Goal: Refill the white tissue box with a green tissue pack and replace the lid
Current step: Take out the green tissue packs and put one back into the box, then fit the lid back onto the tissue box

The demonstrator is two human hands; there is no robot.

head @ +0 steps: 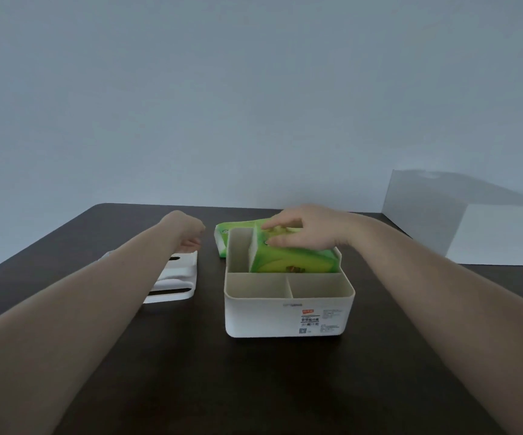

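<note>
The white tissue box (263, 318) stands open on the dark table, with two small front compartments, a narrow back left one and a large back one. A green tissue pack (294, 262) lies tilted in the large back compartment, its far end above the rim. My right hand (304, 229) rests on top of this pack, fingers spread over it. A second green pack (222, 235) lies on the table behind the box. The white lid (175, 277) lies flat left of the box, partly under my left forearm. My left hand (188, 233) hovers beyond the lid, fingers curled, holding nothing.
The dark table (191, 372) ends at a pale wall behind. A translucent white box or panel (461, 221) stands at the back right corner of the table.
</note>
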